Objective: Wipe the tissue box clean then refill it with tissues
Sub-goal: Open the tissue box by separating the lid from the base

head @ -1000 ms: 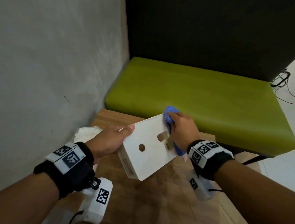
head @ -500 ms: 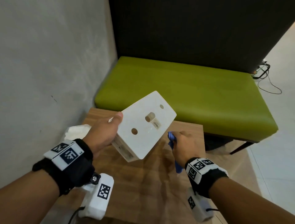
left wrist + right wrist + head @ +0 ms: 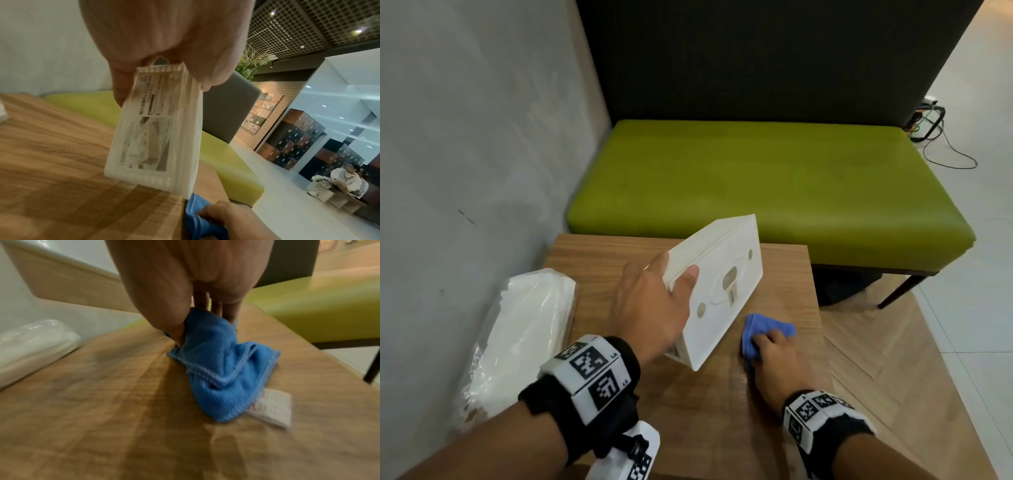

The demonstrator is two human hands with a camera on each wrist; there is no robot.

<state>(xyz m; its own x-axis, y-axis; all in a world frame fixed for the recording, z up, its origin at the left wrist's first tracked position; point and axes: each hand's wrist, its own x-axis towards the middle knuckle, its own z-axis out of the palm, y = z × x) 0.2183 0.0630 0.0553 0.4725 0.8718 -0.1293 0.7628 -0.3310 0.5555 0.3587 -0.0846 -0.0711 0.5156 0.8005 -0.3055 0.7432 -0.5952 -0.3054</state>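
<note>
My left hand [image 3: 654, 308] grips the white tissue box [image 3: 722, 287] by its near end, thumb on the flat face with the round holes, and holds it tilted above the wooden table [image 3: 599, 260]. The left wrist view shows the box's printed label side [image 3: 152, 129] under my fingers. To the right of the box, my right hand [image 3: 774, 356] holds the crumpled blue cloth [image 3: 767, 330] down on the table top; the right wrist view shows the cloth [image 3: 222, 369] pinched between thumb and fingers, its white tag [image 3: 271, 407] lying on the wood. A plastic-wrapped pack of white tissues [image 3: 524, 329] lies at the table's left edge.
A green cushioned bench [image 3: 774, 192] with a dark backrest stands just behind the table. A grey wall [image 3: 465, 137] runs along the left. Cables [image 3: 941, 150] lie on the tiled floor at the far right. A person sits far off in the left wrist view [image 3: 347, 178].
My right hand left the box and carried the blue cloth down onto the table. My left hand turned the box and brought it lower over the table.
</note>
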